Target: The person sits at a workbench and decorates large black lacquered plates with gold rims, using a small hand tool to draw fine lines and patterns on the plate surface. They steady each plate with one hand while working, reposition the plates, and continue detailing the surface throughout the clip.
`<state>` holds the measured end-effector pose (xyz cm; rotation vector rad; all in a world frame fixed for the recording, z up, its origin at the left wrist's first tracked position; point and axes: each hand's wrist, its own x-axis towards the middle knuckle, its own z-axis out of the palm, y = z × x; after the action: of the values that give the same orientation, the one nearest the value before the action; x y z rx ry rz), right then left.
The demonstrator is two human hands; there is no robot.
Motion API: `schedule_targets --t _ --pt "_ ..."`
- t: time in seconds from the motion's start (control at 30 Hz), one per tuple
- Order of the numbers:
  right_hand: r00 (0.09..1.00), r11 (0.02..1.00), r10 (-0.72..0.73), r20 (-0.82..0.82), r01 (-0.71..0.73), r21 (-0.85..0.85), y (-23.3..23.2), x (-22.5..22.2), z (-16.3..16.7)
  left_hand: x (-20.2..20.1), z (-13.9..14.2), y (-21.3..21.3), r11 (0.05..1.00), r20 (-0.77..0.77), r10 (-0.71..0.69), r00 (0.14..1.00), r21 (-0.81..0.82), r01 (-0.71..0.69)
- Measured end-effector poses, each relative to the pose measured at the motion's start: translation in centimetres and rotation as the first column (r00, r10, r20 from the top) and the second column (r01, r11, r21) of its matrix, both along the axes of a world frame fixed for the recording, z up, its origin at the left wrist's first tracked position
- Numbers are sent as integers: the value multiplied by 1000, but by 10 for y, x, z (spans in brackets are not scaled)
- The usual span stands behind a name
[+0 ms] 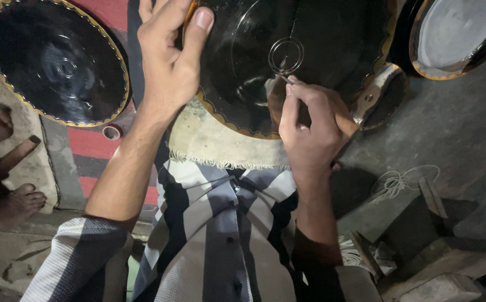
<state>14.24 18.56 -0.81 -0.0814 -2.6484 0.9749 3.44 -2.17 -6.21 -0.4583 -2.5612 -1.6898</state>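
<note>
The left hand [167, 61] clasps the rim of a black scalloped tray [321, 50], while the right hand [310, 131] pinches a wooden-handled tool [346, 124], tip touching the tray.

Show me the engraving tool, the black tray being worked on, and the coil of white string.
engraving tool [341, 120]: head view, on its wooden handle.
black tray [332, 33]: head view, on its glossy middle.
coil of white string [394, 182]: head view, on the loops on the floor.
</note>
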Motion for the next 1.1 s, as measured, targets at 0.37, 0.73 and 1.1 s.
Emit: schedule_targets --t 0.37,0.73,1.1 --pt "1000 999 24 -11 -23 38 1 -1 1 1 -5 0 999 -32 32 999 -13 -32" --pt "1000 999 15 13 -15 49 -3 3 -1 2 2 0 1000 -88 31 996 -3 -31" --pt "998 997 58 36 -60 41 -3 12 -3 4 -4 -3 998 -19 59 998 -25 -59"
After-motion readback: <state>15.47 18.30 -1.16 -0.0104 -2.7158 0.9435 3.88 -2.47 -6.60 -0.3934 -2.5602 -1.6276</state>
